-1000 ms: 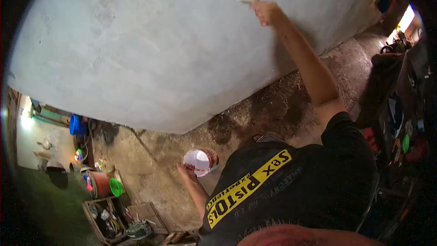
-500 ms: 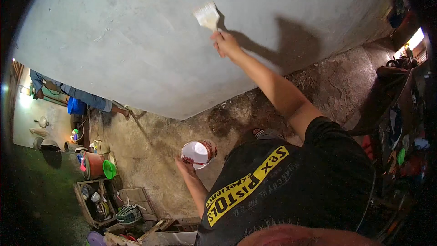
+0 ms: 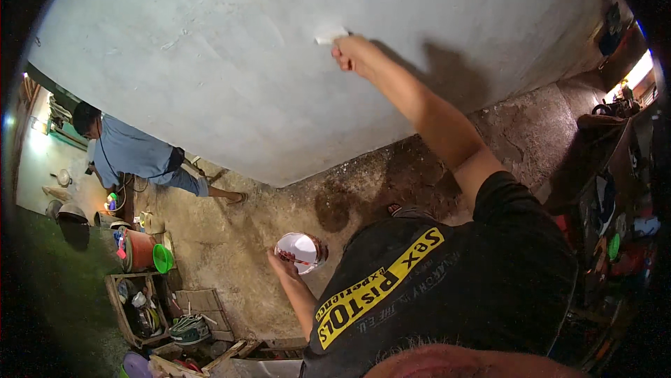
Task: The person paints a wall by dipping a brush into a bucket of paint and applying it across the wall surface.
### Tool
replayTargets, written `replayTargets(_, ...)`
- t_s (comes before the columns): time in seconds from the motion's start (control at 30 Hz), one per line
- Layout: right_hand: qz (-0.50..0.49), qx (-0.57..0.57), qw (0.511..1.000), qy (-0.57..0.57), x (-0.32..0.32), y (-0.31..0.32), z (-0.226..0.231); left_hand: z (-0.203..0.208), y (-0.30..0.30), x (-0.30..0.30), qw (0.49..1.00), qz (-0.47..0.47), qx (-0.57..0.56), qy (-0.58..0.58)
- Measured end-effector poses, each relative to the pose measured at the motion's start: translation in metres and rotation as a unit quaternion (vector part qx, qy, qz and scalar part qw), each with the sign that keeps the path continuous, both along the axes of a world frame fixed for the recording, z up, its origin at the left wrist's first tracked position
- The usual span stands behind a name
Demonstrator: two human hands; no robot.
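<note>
With my right hand (image 3: 353, 53) closed around its handle, I hold a wide pale paintbrush (image 3: 330, 34) against the light grey wall (image 3: 210, 63). The bristles are seen edge-on and a little blurred, and the handle is hidden by my fingers. Down at waist height, my left hand (image 3: 283, 264) grips a small paint bucket (image 3: 305, 250) by its side. The bucket has a white inside and a dark red patterned outside. Its open top faces up, slightly tilted. A dark shadow of my arm falls on the wall beside the brush.
At the left another person (image 3: 136, 151) in a blue-grey shirt bends forward. Below are an orange-red bucket (image 3: 140, 250), a green bowl (image 3: 163, 258) and a wooden crate (image 3: 120, 314) of odds and ends. Dark cloth-covered clutter (image 3: 601, 161) lines the right side. The floor (image 3: 231, 252) is stained concrete.
The brush has moved down and slightly right along the wall, its bristles turning leftward. The bucket shifted a little left. At the left, the other person has come further into view.
</note>
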State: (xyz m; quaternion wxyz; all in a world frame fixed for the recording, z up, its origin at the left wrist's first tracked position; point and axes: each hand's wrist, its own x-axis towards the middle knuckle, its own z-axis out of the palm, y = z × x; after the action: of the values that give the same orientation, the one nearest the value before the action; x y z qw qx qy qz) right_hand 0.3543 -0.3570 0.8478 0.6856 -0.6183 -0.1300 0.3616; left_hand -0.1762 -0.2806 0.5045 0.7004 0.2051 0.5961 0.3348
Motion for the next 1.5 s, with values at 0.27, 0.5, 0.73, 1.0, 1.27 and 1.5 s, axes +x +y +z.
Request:
replayTargets(0.27, 0.006, 0.113, 0.977, -0.179, -0.029, -0.010, 0.025, 0.013, -0.013, 0.008, 1.000, -0.006, 0.016, 0.019)
replayTargets(0.5, -0.011, -0.037, 0.994, -0.101, -0.041, 0.002, -0.153, -0.009, -0.005, -0.012, 1.000, -0.007, -0.019, -0.016)
replayTargets(0.73, -0.029, -0.060, 0.994, 0.082, -0.019, 0.004, -0.161, 0.003, -0.006, -0.009, 0.999, -0.012, -0.037, -0.019)
replayTargets(1.0, 0.066, 0.051, 0.990, -0.111, -0.051, -0.055, -0.052, -0.003, -0.010, -0.006, 0.999, -0.031, -0.015, 0.020)
replayTargets(1.27, 0.117, -0.155, 0.965, -0.174, -0.069, -0.117, -0.162, 0.029, -0.012, 0.037, 0.994, -0.076, 0.042, 0.066)
replayTargets(1.5, 0.124, -0.225, 0.956, -0.141, -0.063, -0.187, -0.207, 0.050, -0.013, 0.090, 0.979, -0.174, 0.048, 0.098)
